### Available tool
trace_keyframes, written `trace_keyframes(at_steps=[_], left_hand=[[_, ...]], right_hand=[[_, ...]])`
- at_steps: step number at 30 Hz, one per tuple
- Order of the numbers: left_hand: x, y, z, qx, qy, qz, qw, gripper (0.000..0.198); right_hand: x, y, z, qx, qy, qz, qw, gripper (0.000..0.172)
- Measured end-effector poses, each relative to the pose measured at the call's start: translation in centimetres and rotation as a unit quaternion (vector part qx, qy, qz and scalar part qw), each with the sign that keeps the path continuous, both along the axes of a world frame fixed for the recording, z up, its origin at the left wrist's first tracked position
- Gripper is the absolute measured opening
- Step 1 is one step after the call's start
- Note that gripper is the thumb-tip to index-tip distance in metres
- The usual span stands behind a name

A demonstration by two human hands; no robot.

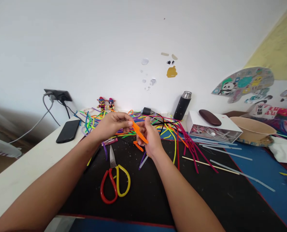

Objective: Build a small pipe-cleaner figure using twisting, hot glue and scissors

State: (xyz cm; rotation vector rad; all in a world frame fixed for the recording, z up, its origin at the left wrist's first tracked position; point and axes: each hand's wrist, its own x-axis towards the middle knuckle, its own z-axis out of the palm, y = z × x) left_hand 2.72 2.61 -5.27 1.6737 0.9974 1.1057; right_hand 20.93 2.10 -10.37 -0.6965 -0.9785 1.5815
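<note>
Both my hands are raised over the black mat (145,190) and pinch the same bent orange strip (140,132). My left hand (113,125) grips its upper end with thumb and fingers closed. My right hand (150,137) holds the lower part, fingers curled round it. A short orange piece (139,146) hangs just below the strip. Scissors (114,180) with one red and one yellow handle lie shut on the mat, in front of my hands.
A heap of coloured plastic strips (172,129) spreads behind and right of my hands. A black phone (68,130) lies at the left, a dark flask (182,105), a white box (212,129) and a tan bowl (252,129) at the right. Two small figurines (106,103) stand by the wall.
</note>
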Motion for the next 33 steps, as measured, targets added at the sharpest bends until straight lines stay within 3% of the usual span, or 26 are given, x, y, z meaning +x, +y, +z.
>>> trace_keyframes(at_steps=[7,13,23,28,33], left_hand=[[-0.27,0.32,-0.27,0.072,0.101,0.036,0.992,0.028],[-0.54,0.36,-0.28,0.132,0.167,0.026,0.977,0.024],[-0.74,0.54,-0.40,0.151,0.225,0.050,0.961,0.019],[-0.55,0.61,-0.52,0.097,0.182,0.038,0.978,0.023],[-0.69,0.62,0.20,0.005,0.142,-0.025,0.990,0.042]], right_hand=[[-0.30,-0.09,-0.29,-0.010,-0.036,0.023,0.999,0.064],[-0.56,-0.62,-0.46,-0.015,-0.080,0.089,0.993,0.065],[-0.87,-0.62,-0.62,0.002,-0.096,0.073,0.993,0.062],[-0.71,-0.19,-0.83,0.002,-0.066,0.073,0.995,0.056],[-0.63,-0.10,-0.93,0.019,-0.089,0.054,0.994,0.051]])
